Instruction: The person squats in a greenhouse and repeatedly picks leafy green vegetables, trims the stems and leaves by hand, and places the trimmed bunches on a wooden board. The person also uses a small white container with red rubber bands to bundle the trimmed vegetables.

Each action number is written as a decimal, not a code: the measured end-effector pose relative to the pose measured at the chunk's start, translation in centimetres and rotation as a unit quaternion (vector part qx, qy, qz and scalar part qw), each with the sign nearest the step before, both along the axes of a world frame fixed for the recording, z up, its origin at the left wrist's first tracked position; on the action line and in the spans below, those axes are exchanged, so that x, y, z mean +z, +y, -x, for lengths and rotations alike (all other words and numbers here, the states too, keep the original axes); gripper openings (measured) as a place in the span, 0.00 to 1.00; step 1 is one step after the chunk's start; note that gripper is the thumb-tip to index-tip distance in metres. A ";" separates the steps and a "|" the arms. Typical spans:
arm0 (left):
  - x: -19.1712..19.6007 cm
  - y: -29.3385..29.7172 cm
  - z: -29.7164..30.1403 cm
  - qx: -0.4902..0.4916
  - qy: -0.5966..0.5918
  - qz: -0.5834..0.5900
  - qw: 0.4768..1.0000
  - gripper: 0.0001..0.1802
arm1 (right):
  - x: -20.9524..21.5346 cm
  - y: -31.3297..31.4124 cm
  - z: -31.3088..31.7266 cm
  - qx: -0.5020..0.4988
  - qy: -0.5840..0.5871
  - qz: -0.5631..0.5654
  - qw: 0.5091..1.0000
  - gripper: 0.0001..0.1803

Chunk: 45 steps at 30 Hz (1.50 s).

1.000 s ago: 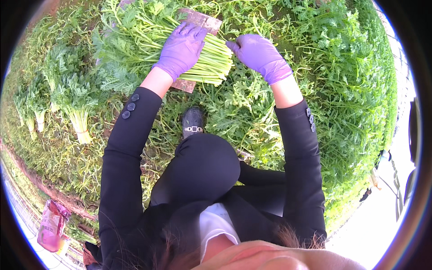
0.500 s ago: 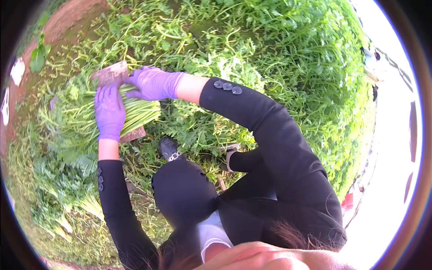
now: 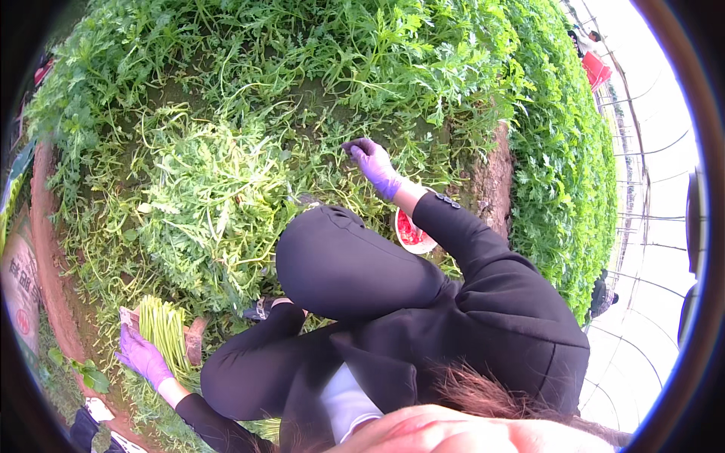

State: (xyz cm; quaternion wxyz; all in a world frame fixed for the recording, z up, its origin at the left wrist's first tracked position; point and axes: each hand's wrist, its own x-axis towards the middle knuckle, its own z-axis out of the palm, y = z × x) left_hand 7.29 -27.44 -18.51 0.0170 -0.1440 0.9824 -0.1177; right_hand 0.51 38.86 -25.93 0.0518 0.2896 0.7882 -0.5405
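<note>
My left hand [image 3: 143, 358], in a purple glove, lies with fingers stretched against the near-left board [image 3: 130, 317] of a small wooden holder. Between this board and the holder's other board [image 3: 195, 340] stands a bundle of leafy greens, its pale green stems [image 3: 163, 332] upward. My right hand [image 3: 373, 167], gloved in purple too, is held out over the plants at centre right. Its fingers are bunched together; what they pinch, if anything, is too small to make out. Just below its wrist sits a white bowl [image 3: 423, 247] with small red pieces in it.
A heap of cut greens [image 3: 215, 204] lies left of my bent knee [image 3: 325, 257]. Tall green plants [image 3: 559, 189] grow along the right, beyond a bare soil strip [image 3: 495, 177]. A printed sack [image 3: 20, 279] lies at the far left. Another person with a red container [image 3: 596, 71] is far off at upper right.
My view has turned rightward. My right hand has left the bundle and reached away to the right, over by the bowl. The left hand has shifted from atop the stems to the holder's side.
</note>
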 end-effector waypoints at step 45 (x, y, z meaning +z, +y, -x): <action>10.8 22.1 11.0 -0.039 -0.122 -0.464 0.876 0.18 | -9.5 20.6 12.3 -0.242 -0.003 -0.163 0.957 0.34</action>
